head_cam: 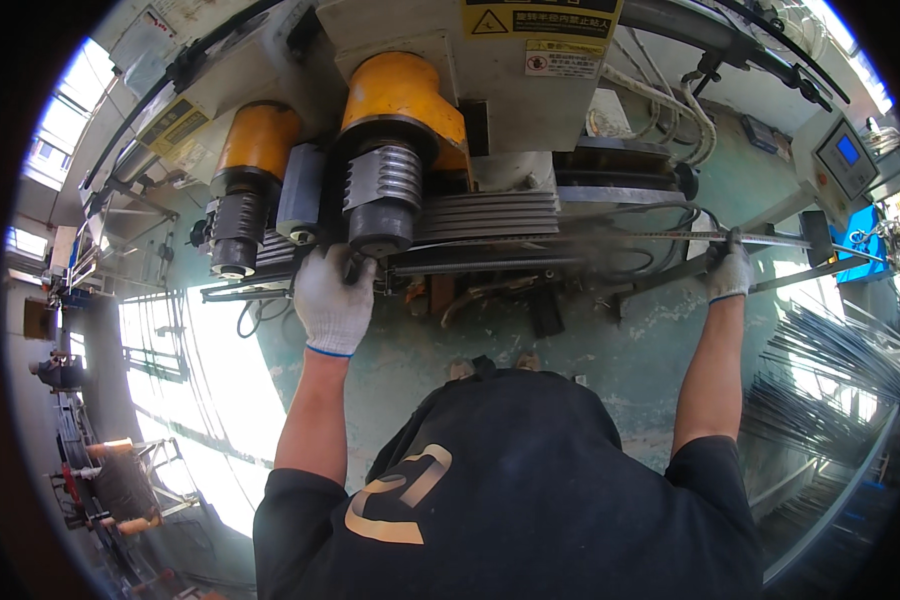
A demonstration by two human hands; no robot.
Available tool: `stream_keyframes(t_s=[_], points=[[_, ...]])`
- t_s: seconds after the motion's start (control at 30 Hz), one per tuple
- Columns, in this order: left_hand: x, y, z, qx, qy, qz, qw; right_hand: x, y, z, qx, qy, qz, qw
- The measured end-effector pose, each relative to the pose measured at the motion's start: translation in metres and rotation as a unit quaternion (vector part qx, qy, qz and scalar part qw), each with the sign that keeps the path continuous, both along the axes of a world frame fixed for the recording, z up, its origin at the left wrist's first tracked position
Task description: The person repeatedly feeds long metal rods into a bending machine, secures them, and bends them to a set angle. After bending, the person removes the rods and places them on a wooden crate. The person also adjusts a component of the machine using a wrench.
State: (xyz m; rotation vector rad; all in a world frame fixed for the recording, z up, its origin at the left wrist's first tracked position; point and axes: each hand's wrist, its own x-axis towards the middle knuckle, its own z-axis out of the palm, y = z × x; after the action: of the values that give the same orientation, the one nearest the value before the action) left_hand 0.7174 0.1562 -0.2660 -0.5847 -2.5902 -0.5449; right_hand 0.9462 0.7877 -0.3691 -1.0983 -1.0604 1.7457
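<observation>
White knit gloves with darkened fingers cover both my hands. My left hand [335,298] is at the bending machine, its curled fingers just below the front dark steel roller die [381,225]. What those fingers hold is hidden. Far to the right, my right hand [729,271] closes around a long thin strip with fine marks, which looks like a measuring tape [660,236]. This strip runs level along the machine's front and past my right hand; its left end blurs near the die. Above the die is an orange housing [394,86], with a grooved clamp block [382,178] between.
A second orange bending head [259,139] stands left. At the right are a control panel [846,154] with a lit screen, a blue box [862,241] and bundles of thin metal rods [832,360]. A person [58,371] is at the far left. Cables [690,120] hang behind.
</observation>
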Motion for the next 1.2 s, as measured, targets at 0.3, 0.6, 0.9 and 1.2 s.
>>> stream_keyframes(t_s=[0.3, 0.6, 0.9, 1.2], points=[[0.024, 0.003, 0.019, 0.046, -0.012, -0.087, 0.995, -0.001, -0.073, 0.03, 0.068, 0.059, 0.059, 0.994], [0.047, 0.119, 0.038, 0.119, -0.018, -0.266, 0.957, -0.039, -0.335, 0.101, 0.174, -0.005, 0.343, 0.923], [-0.004, 0.185, 0.011, 0.013, 0.056, -0.191, 0.98, 0.064, -0.348, 0.053, 0.051, -0.158, 0.334, 0.928], [0.026, 0.192, 0.04, -0.17, 0.013, -0.177, 0.969, 0.126, -0.242, 0.057, 0.0, -0.135, 0.233, 0.963]])
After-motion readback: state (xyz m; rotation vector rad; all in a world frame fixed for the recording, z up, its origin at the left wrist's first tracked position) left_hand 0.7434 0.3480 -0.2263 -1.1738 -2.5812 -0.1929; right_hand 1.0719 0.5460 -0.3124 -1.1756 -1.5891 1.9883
